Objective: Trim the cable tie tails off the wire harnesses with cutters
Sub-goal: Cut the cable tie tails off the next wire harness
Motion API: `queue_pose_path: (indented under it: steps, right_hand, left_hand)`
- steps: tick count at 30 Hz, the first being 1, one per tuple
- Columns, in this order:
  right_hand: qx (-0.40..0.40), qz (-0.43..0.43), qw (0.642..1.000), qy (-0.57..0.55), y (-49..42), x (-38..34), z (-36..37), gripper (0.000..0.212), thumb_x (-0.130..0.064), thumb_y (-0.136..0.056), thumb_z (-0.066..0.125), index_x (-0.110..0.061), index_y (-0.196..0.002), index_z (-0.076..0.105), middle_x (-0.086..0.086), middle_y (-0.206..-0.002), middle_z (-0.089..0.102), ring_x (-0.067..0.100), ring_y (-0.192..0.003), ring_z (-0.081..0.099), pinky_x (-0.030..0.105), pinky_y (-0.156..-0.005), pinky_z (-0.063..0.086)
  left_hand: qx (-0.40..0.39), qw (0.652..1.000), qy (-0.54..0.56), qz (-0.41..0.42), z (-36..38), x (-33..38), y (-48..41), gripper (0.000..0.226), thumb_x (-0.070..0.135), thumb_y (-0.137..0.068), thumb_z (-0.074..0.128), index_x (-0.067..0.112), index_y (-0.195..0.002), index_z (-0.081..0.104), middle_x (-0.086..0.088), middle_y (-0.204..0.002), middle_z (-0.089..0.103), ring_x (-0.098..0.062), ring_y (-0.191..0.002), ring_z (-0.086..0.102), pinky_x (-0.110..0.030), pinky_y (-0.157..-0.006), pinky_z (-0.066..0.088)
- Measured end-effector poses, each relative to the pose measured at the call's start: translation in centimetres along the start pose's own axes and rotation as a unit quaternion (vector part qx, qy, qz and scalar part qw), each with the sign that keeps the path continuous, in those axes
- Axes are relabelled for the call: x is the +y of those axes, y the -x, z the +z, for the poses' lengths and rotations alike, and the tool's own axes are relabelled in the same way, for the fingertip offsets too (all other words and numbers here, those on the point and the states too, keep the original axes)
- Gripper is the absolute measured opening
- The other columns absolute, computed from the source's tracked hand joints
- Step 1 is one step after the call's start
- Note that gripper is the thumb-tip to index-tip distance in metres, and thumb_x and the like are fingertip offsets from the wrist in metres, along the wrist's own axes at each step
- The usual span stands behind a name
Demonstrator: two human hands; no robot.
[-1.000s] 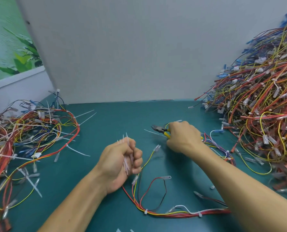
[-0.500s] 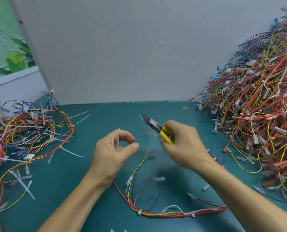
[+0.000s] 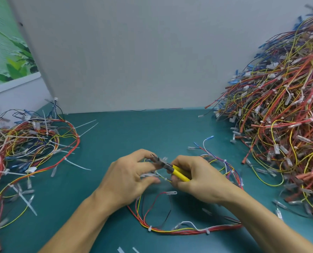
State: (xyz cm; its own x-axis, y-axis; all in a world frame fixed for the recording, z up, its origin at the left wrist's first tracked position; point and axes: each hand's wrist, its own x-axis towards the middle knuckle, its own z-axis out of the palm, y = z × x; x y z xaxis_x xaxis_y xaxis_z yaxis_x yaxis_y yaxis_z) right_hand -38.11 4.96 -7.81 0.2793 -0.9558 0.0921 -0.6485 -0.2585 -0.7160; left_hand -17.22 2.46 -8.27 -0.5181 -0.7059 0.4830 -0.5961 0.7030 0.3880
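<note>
A: Both hands have closed in on each other since half a second ago; the left hand point(image 3: 132, 178), then raised and apart, now meets the nose of the cutters point(image 3: 175, 170) low over the worktop point(image 3: 133, 128).

B: And around them?

A: Biggest is the tall heap point(image 3: 280, 115) of harnesses on the person's right, then the flatter tangle point(image 3: 27, 143) on the left, many of its ties trailing long white tails. Between them, near the person, lies the harness point(image 3: 170, 230) in hand, a loop of red and yellow wires with one branch running up to the hands.

B: The grip?

A: The right hand point(image 3: 201, 181) is wrapped tight round the yellow handles. The left hand's fingers and thumb bend toward the blades, pale strips under them; blur hides whether they pinch anything.

B: Which step?

A: Seemingly lining up a cut on one tie tail, itself too blurred to pick out. The next move calls for blades flush against the tie's head, clear of the insulation, then a squeeze.

B: Smallest, a few cut tails point(image 3: 121, 250) lie at the near edge.
</note>
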Motion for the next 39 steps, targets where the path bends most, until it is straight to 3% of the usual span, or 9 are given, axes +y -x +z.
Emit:
queue_pose_path:
  steps: [5,8,11,15,20,24,28,32,39]
  right_hand:
    - [-0.003,-0.003,1.000,0.006,0.0,-0.1,0.1,0.010,-0.011,-0.080,0.066,-0.017,-0.087,0.063,0.004,-0.075,0.064,0.005,-0.060,0.047,0.023,-0.060,0.042]
    - [0.008,-0.005,1.000,-0.012,0.0,-0.3,0.0,0.009,-0.011,-0.080,0.067,-0.016,-0.087,0.064,0.006,-0.074,0.064,0.006,-0.061,0.047,0.024,-0.060,0.042]
    - [0.057,-0.011,0.998,-0.007,0.0,-0.5,-0.4,0.016,-0.012,-0.076,0.072,-0.025,-0.085,0.066,-0.006,-0.065,0.060,0.002,-0.057,0.046,0.015,-0.055,0.038]
    - [0.131,-0.023,0.989,0.060,0.4,-1.0,-1.5,0.021,-0.012,-0.073,0.072,-0.022,-0.092,0.070,-0.009,-0.074,0.064,0.003,-0.071,0.057,0.019,-0.070,0.046]
    - [0.161,-0.066,0.974,0.143,1.1,-1.8,-2.8,0.022,-0.008,-0.073,0.069,-0.020,-0.091,0.070,-0.009,-0.080,0.062,0.013,-0.077,0.059,0.034,-0.077,0.049]
    - [0.254,-0.106,0.961,0.029,1.5,-2.6,-3.4,0.024,-0.006,-0.078,0.071,-0.018,-0.098,0.069,-0.008,-0.080,0.065,0.009,-0.078,0.058,0.014,-0.073,0.044]
    - [0.167,-0.121,0.964,0.169,1.7,-2.2,-4.4,0.028,-0.009,-0.075,0.067,-0.021,-0.101,0.069,-0.006,-0.084,0.061,0.014,-0.078,0.055,0.025,-0.073,0.044]
    - [0.021,-0.068,0.911,0.406,1.7,-1.2,-3.6,0.015,-0.024,-0.082,0.051,-0.027,-0.096,0.057,-0.006,-0.101,0.056,0.027,-0.091,0.054,0.031,-0.068,0.039]
    - [-0.022,-0.059,0.892,0.448,1.4,-0.7,-2.8,0.013,-0.020,-0.079,0.050,-0.031,-0.084,0.045,-0.006,-0.097,0.053,0.025,-0.089,0.051,0.030,-0.068,0.028]
  left_hand:
    - [-0.020,0.998,0.005,0.061,0.6,0.3,-0.1,0.009,0.023,-0.080,0.068,0.028,-0.084,0.074,0.007,-0.092,0.073,-0.021,-0.077,0.070,-0.037,-0.059,0.055]
    - [-0.041,0.999,0.031,0.002,1.0,0.2,-0.1,0.011,0.036,-0.084,0.060,0.029,-0.084,0.067,0.008,-0.082,0.070,-0.020,-0.073,0.065,-0.037,-0.063,0.052]
    - [-0.090,0.985,0.108,-0.098,1.0,-0.2,-0.2,0.007,0.029,-0.086,0.067,0.027,-0.079,0.070,0.013,-0.070,0.066,-0.006,-0.067,0.060,-0.030,-0.070,0.048]
    - [-0.195,0.957,0.142,-0.159,0.8,-0.5,-0.3,0.022,0.029,-0.091,0.062,0.014,-0.074,0.064,0.009,-0.059,0.053,-0.004,-0.052,0.043,-0.015,-0.064,0.034]
    - [-0.223,0.941,0.175,-0.184,0.3,-0.5,-0.5,0.041,0.041,-0.087,0.056,0.000,-0.083,0.060,-0.003,-0.067,0.051,-0.010,-0.053,0.038,-0.027,-0.057,0.038]
    - [-0.215,0.941,0.185,-0.185,0.3,-0.6,-0.3,0.019,0.025,-0.092,0.061,0.011,-0.080,0.065,0.010,-0.058,0.049,-0.003,-0.050,0.042,-0.021,-0.055,0.038]
    - [-0.202,0.934,0.221,-0.196,0.3,-0.7,-0.3,0.010,0.017,-0.087,0.067,0.014,-0.077,0.068,0.009,-0.056,0.056,-0.002,-0.047,0.046,-0.017,-0.052,0.039]
    - [-0.195,0.927,0.251,-0.199,0.2,-0.9,-0.3,0.011,0.023,-0.083,0.065,0.014,-0.077,0.065,-0.007,-0.063,0.062,-0.010,-0.045,0.049,-0.018,-0.052,0.039]
    - [-0.192,0.918,0.276,-0.208,0.2,-0.8,-0.1,0.011,0.012,-0.093,0.058,0.016,-0.083,0.060,-0.008,-0.080,0.073,-0.013,-0.048,0.050,-0.021,-0.054,0.042]
